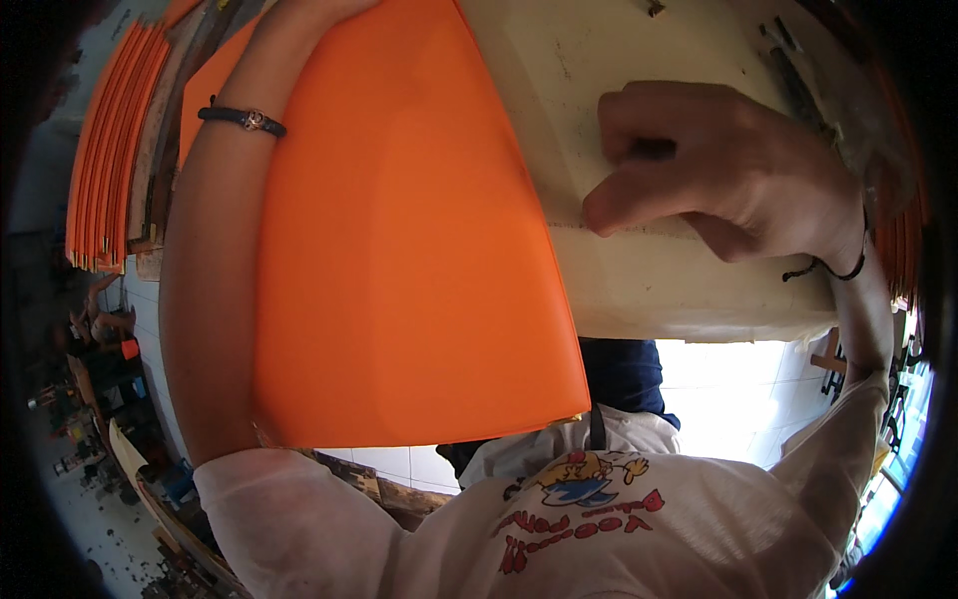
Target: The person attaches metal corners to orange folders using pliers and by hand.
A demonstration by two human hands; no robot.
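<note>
A large, flat orange cover [399, 240] with a smooth, leather-like face and a small brass-coloured corner lies at a slant over the left part of the worktable [689, 299]. Its near end juts past the table's front edge. My left forearm runs along the cover's left side, and my left hand [344, 4] is at the top edge of the picture, with its fingers out of sight. To the right of the cover, my right hand [728, 165] hovers over the pale table covering. Its fingers are loosely bent, thumb and forefinger apart, with nothing visible between them.
A stack of orange covers [115, 150] with metal corners stands at the left, and more orange pieces [903, 240] show at the far right. Dark slender tools [793, 75] lie at the back right. A small brass-coloured piece [655, 9] sits at the top.
</note>
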